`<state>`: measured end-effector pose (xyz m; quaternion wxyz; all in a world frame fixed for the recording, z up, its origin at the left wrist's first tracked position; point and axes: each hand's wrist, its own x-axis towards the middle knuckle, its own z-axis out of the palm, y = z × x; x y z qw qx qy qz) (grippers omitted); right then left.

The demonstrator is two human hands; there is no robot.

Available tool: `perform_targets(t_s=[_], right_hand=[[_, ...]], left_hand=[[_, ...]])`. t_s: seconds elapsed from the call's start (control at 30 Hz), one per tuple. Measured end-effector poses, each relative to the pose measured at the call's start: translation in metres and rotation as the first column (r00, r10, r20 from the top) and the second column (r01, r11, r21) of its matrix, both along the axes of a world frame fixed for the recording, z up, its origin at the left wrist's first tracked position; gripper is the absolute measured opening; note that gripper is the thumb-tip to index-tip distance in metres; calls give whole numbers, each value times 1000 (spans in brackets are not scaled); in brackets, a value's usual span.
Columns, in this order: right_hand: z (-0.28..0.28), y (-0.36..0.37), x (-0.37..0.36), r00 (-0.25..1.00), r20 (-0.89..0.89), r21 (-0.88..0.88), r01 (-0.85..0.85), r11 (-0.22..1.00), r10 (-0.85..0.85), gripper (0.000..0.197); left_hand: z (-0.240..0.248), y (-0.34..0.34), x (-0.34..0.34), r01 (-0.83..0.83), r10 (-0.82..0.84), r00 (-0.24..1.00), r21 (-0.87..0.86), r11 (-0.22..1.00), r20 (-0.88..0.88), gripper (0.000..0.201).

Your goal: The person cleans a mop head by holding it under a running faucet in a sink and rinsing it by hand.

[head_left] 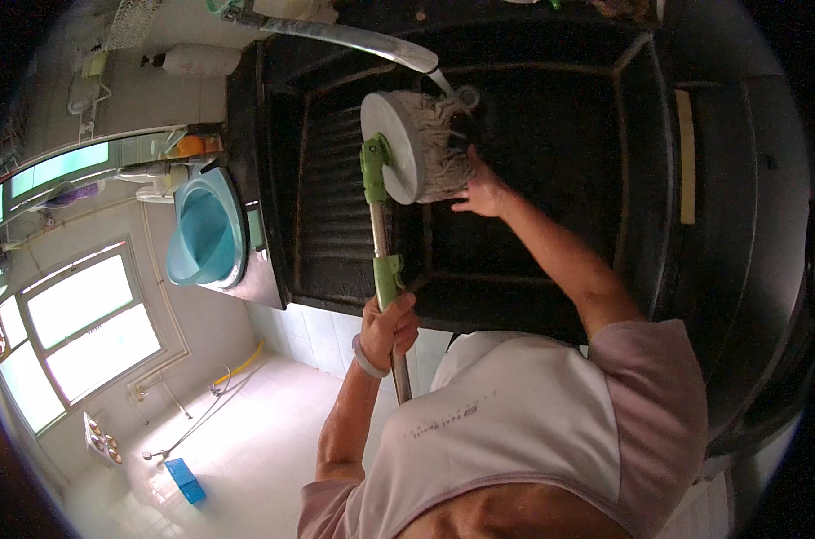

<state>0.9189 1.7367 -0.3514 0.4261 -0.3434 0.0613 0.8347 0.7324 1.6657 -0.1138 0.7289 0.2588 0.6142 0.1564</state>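
A person in a pale top leans over a dark sink [551, 180], working a string mop [439, 144] with both hands, set apart from each other. The left hand [389, 325], a pale band at its wrist, is closed around the mop's pole [379, 232], just on the person's side of a green collar [388, 274]. The mop head lies straight beyond that hand, tipped on its side, its round plate [394, 153] facing left and its grey strands to the right. The right hand [484, 193] is open, fingers spread, and touches the strands from the right.

Beyond both hands, a metal tap [354, 43] reaches in from the left and runs water onto the strands' far side. The sink's near edge passes close by the left hand. Left of the pole I see a ribbed dark section [331, 180]. The widest room for moving is to the right of the right hand, where the sink's dark floor stretches to a side wall [646, 162]. Well left of the left hand sit teal basins [205, 238].
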Motion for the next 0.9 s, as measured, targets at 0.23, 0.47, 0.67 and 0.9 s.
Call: perform_targets(t_s=[0.23,0.47,0.67,0.9], right_hand=[[45,19,-28,744,-458,23,556,831,-486,74],[88,17,-10,809,-115,250,585,772,-576,78],[97,51,-20,871,-21,259,478,839,-490,65],[101,58,-29,807,81,73,580,811,-584,40]], left_hand=[[-7,9,-5,-32,32,999,-20,999,22,28],[-12,10,-2,-13,12,998,-11,1000,-66,27],[-19,5,2,37,-37,999,0,999,-33,26],[-17,6,5,49,-43,993,47,998,-108,24]])
